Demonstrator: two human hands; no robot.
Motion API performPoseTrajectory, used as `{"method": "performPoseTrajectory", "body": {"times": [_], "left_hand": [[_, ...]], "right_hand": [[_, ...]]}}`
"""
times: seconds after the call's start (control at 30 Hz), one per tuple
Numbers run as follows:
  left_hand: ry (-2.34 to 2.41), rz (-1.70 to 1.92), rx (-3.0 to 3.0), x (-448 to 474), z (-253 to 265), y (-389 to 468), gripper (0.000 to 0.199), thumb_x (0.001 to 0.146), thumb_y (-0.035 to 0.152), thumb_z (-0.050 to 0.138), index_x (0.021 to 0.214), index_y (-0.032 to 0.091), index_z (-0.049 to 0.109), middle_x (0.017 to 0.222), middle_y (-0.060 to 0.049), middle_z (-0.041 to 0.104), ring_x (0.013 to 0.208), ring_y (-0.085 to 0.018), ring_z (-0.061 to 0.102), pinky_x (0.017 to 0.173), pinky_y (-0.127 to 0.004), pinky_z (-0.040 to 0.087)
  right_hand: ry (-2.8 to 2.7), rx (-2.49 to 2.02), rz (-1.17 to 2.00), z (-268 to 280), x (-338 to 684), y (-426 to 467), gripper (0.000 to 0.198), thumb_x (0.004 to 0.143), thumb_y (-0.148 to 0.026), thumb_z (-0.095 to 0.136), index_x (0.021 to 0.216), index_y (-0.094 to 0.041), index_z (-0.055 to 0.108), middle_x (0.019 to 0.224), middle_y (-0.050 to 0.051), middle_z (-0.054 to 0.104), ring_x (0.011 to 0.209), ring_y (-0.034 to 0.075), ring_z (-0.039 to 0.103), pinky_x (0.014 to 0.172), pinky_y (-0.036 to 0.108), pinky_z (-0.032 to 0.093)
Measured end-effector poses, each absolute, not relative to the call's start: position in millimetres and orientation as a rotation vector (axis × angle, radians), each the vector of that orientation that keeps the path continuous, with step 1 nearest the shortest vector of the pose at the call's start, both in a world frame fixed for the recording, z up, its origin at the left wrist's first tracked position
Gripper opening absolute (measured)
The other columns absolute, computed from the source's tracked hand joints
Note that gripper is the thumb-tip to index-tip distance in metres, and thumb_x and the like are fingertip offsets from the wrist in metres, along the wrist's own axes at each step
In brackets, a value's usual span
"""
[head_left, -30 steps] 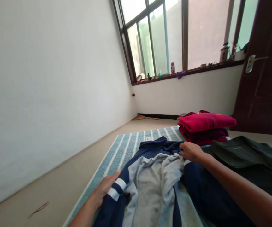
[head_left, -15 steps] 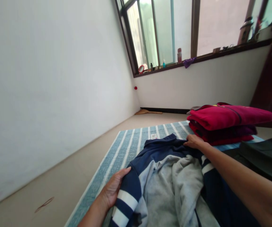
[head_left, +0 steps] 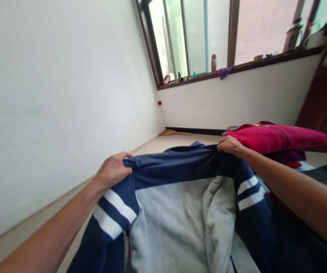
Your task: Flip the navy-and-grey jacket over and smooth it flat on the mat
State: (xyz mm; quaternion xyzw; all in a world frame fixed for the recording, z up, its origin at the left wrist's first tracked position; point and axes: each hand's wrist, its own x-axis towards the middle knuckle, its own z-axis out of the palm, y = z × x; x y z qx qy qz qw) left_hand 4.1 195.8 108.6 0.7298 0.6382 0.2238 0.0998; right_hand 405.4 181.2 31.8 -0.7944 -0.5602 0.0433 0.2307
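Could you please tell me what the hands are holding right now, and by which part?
Both hands, left hand and right hand, grip the navy and grey jacket by its navy top edge.

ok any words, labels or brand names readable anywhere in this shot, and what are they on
None can be read.
Navy and grey jacket, gripped by the left hand and right hand: white sleeve stripes only, no lettering.
Red folded clothes: a small yellow mark at the top, too blurred to tell.
Bottles on the windowsill: labels too small to read.
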Motion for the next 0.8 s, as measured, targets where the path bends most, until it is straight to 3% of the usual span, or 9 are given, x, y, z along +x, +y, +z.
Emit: {"method": "performPoseTrajectory", "body": {"times": [0.1, 0.2, 0.3, 0.5, 0.63, 0.8], "left_hand": [[2.107, 0.646, 2.389, 9.5, 116.9, 219.3, 0.043, 0.068, 0.011, 0.054, 0.11, 0.017, 0.054, 0.105, -0.011, 0.059, 0.106, -0.031, 0.051, 0.088, -0.041, 0.04], [2.257, 0.469, 2.506, 18.3, 81.5, 231.9, 0.04, 0.072, 0.009, 0.049, 0.112, 0.012, 0.052, 0.116, -0.019, 0.052, 0.113, -0.036, 0.046, 0.088, -0.046, 0.04], [2.268, 0.234, 2.516, 26.1, 30.0, 226.4, 0.029, 0.071, 0.008, 0.048, 0.099, 0.009, 0.057, 0.107, -0.02, 0.055, 0.107, -0.037, 0.05, 0.084, -0.049, 0.042], [2.021, 0.063, 2.595, 14.6, -19.0, 168.4, 0.021, 0.08, 0.02, 0.049, 0.099, 0.014, 0.057, 0.103, -0.012, 0.059, 0.103, -0.025, 0.054, 0.087, -0.032, 0.043], [1.964, 0.163, 2.524, -11.7, -24.3, 107.6, 0.02, 0.083, 0.027, 0.044, 0.095, 0.017, 0.056, 0.097, -0.01, 0.062, 0.095, -0.023, 0.057, 0.084, -0.031, 0.043], [1.864, 0.358, 2.108, -46.8, -36.7, 19.5, 0.019, 0.078, 0.042, 0.047, 0.072, 0.025, 0.055, 0.068, -0.001, 0.063, 0.067, -0.021, 0.061, 0.063, -0.028, 0.046]], "right_hand": [[-1.502, -2.239, 0.024, 45.4, 400.7, 198.0, 0.027, 0.075, -0.021, 0.05, 0.092, -0.019, 0.07, 0.09, 0.006, 0.067, 0.085, 0.02, 0.061, 0.065, 0.023, 0.04], [-1.502, -2.299, -0.047, 34.3, 389.0, 212.2, 0.034, 0.08, -0.02, 0.045, 0.106, -0.019, 0.066, 0.106, 0.011, 0.064, 0.1, 0.025, 0.058, 0.074, 0.028, 0.042], [-1.603, -2.322, -0.018, 4.1, 372.7, 212.8, 0.034, 0.086, -0.021, 0.041, 0.113, -0.02, 0.061, 0.109, 0.012, 0.063, 0.101, 0.025, 0.058, 0.078, 0.03, 0.043], [-1.879, -2.209, 0.006, -30.3, 337.0, 171.3, 0.028, 0.086, -0.021, 0.046, 0.109, -0.016, 0.06, 0.11, 0.014, 0.061, 0.102, 0.026, 0.057, 0.084, 0.033, 0.04], [-2.049, -2.021, 0.005, -22.2, 310.6, 117.0, 0.026, 0.087, -0.021, 0.045, 0.107, -0.018, 0.061, 0.106, 0.01, 0.062, 0.103, 0.023, 0.056, 0.087, 0.031, 0.038], [-2.142, -1.59, 0.246, -12.1, 280.8, 24.1, 0.027, 0.085, -0.018, 0.048, 0.109, -0.019, 0.061, 0.097, 0.006, 0.064, 0.09, 0.019, 0.06, 0.079, 0.027, 0.044]]}}
